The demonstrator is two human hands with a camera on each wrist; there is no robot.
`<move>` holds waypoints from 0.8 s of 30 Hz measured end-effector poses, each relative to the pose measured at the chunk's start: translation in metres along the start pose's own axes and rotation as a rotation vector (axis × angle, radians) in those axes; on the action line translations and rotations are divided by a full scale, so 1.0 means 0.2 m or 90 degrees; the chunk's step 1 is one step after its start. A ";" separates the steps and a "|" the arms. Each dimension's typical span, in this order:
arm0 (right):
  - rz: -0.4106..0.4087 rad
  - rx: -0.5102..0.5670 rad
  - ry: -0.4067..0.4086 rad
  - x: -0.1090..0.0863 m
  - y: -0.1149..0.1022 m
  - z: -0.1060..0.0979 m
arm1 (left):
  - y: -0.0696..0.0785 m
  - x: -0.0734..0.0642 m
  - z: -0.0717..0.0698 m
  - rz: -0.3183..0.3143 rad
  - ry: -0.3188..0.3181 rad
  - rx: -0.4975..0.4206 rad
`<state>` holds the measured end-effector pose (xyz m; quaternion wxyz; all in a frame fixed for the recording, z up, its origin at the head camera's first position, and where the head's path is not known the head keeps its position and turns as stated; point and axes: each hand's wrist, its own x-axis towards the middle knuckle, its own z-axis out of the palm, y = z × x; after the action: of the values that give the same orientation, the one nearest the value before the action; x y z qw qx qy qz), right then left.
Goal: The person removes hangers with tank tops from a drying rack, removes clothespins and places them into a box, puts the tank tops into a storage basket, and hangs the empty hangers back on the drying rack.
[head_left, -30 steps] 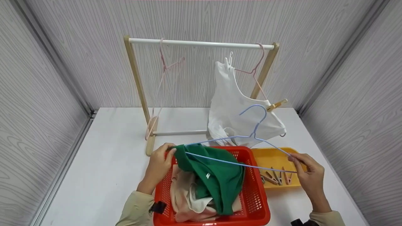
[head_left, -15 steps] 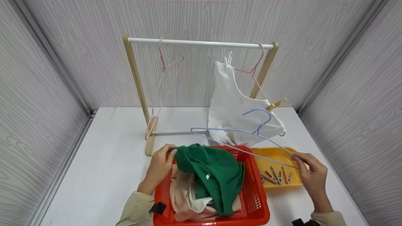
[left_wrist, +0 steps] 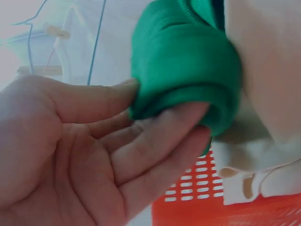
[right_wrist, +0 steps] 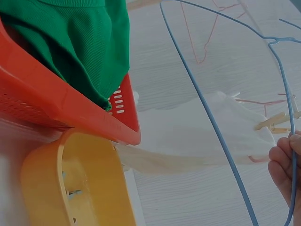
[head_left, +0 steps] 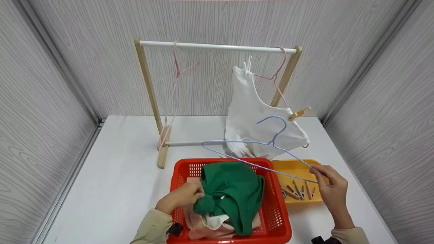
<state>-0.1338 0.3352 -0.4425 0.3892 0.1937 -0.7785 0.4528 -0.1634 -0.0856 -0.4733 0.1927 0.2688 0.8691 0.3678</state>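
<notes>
Two hands are seen at work over a white table, with clock directions taken from the middle of the red basket, twelve being the far side. At eleven o'clock, a pink hanger is hung near the left end of the white bar of a rack. At nine o'clock, the left hand is reached over the basket's side, and a rolled edge of the green garment is pinched there: in the left wrist view, the thumb is laid on the outside and fingertips are tucked into the fold. The garment is heaped in the basket, on top of beige cloth, with a piece of white cloth shown towards six o'clock. At one o'clock, a white garment is hung from a second pink hanger, fastened by a white clip and a tan clip. In front of it, the blue hanger is held up, its free end pointed left past the basket's far rim. Between two and three o'clock, clothespins are gathered in a yellow tray. At three o'clock, the blue hanger's right end is gripped between thumb and fingers by the right hand
</notes>
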 end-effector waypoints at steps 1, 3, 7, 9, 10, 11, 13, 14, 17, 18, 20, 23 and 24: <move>-0.001 -0.002 -0.001 0.00 0.00 0.00 | 0.00 0.00 0.01 -0.011 -0.010 -0.001; -0.004 -0.004 -0.002 0.00 0.00 0.01 | 0.00 0.00 0.02 -0.038 -0.023 -0.005; -0.004 -0.009 -0.003 0.00 -0.01 0.03 | -0.01 0.01 0.02 -0.072 -0.042 0.000; -0.001 -0.011 -0.003 0.00 -0.01 0.03 | 0.00 0.01 0.02 -0.078 -0.050 0.001; 0.000 -0.012 -0.004 0.00 -0.01 0.04 | 0.00 0.01 0.02 -0.076 -0.052 0.003; 0.001 -0.009 -0.004 0.00 -0.01 0.04 | -0.01 0.01 0.02 -0.073 -0.050 0.007; 0.004 -0.005 -0.004 0.00 -0.02 0.06 | -0.01 0.00 0.01 -0.060 -0.038 0.010; 0.006 -0.009 -0.006 -0.01 -0.02 0.06 | -0.01 0.00 0.01 -0.049 -0.030 0.007; 0.008 -0.016 -0.007 -0.01 -0.02 0.08 | -0.01 -0.01 0.00 -0.042 -0.002 -0.010; 0.008 -0.022 -0.006 -0.01 -0.02 0.08 | -0.01 -0.01 0.00 -0.036 0.006 -0.017; 0.001 -0.034 -0.002 0.00 -0.03 0.10 | -0.01 -0.01 -0.01 -0.031 0.021 -0.026; -0.003 -0.037 0.007 0.01 -0.04 0.11 | -0.01 -0.01 -0.01 -0.031 0.041 -0.032; -0.004 -0.040 0.010 0.02 -0.05 0.12 | -0.02 -0.01 -0.02 -0.030 0.047 -0.034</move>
<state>-0.1401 0.3093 -0.4413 0.4025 0.1808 -0.7885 0.4284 -0.1652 -0.0900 -0.4735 0.1761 0.2296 0.8716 0.3958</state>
